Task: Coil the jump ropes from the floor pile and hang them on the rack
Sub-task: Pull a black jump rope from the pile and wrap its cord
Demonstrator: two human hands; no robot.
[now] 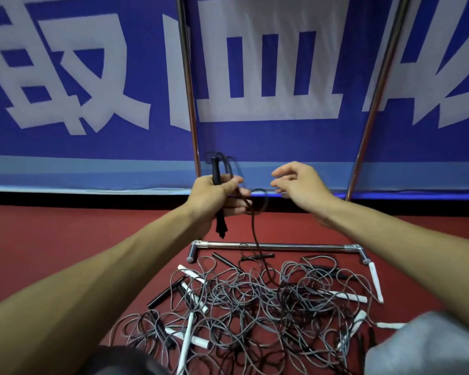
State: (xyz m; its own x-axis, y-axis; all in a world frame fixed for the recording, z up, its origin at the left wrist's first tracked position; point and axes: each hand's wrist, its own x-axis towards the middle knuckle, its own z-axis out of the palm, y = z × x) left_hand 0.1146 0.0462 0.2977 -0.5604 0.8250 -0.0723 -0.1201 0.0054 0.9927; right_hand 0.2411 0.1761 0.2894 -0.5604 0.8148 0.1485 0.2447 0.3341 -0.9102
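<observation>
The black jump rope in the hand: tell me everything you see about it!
The black jump rope has a slim, dark, plastic-looking handle and a thin dark cord. The left hand grips the handle about upright, its fingers curled round it and round a few blurred loops of cord that stick out above the fist. One more loop hangs beside the hand. The rest of the cord trails down into the tangled pile on the red floor.

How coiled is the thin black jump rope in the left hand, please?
Partly coiled: the left hand grips its black handle and loops; one strand trails into the floor pile.
</observation>
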